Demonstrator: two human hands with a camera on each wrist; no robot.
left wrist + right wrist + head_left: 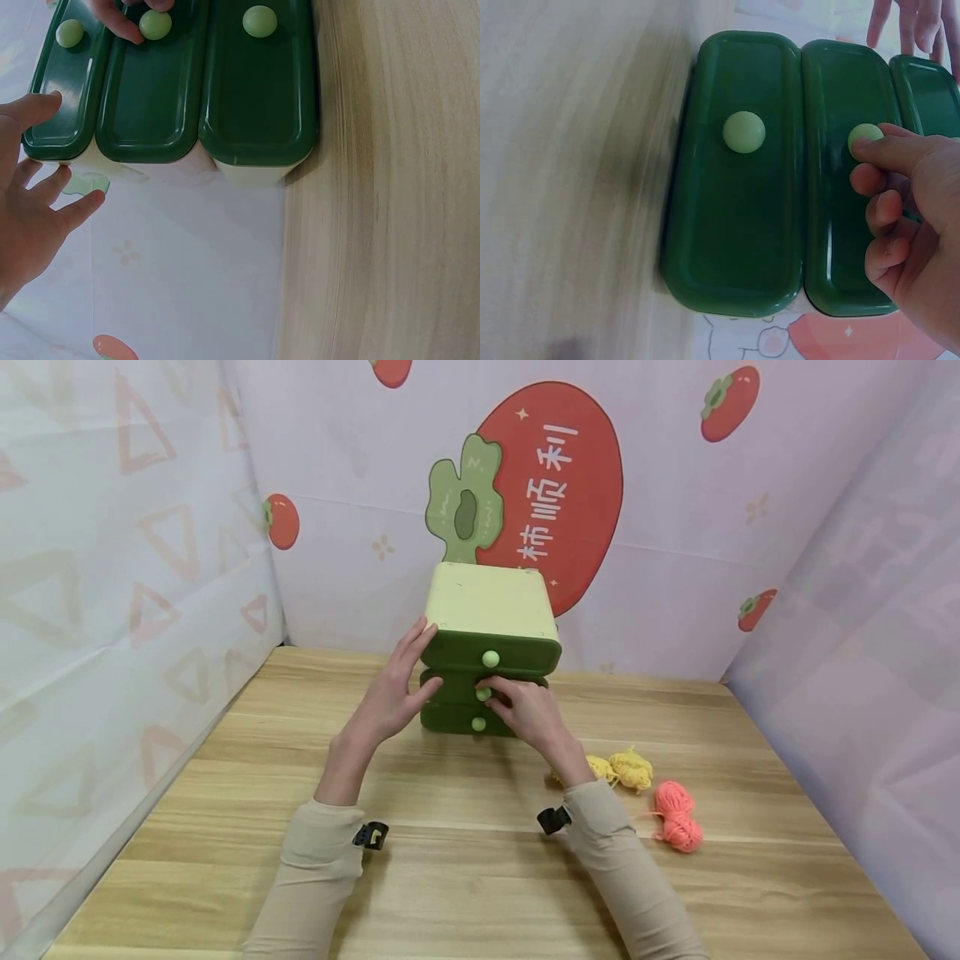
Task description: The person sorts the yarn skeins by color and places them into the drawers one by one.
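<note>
A small three-tier drawer cabinet point(491, 600) with a cream top and dark green fronts stands at the back of the table. Between thumb and forefinger, my right hand point(528, 714) pinches the round pale-green knob point(862, 135) of the middle drawer. That drawer front point(154, 90) sits level with the ones beside it. My left hand point(388, 693) is at the cabinet's upper left corner, fingers spread and fairly straight, fingertips right at its side. The top knob point(491, 658) and bottom knob point(478, 724) are untouched.
Yellow yarn skeins point(632, 770) lie to the right of the cabinet, partly behind my right wrist. A coral-pink yarn skein point(678, 817) is farther right and nearer. Printed cloth walls point(345, 585) enclose the wooden table point(465, 877) at the back and sides.
</note>
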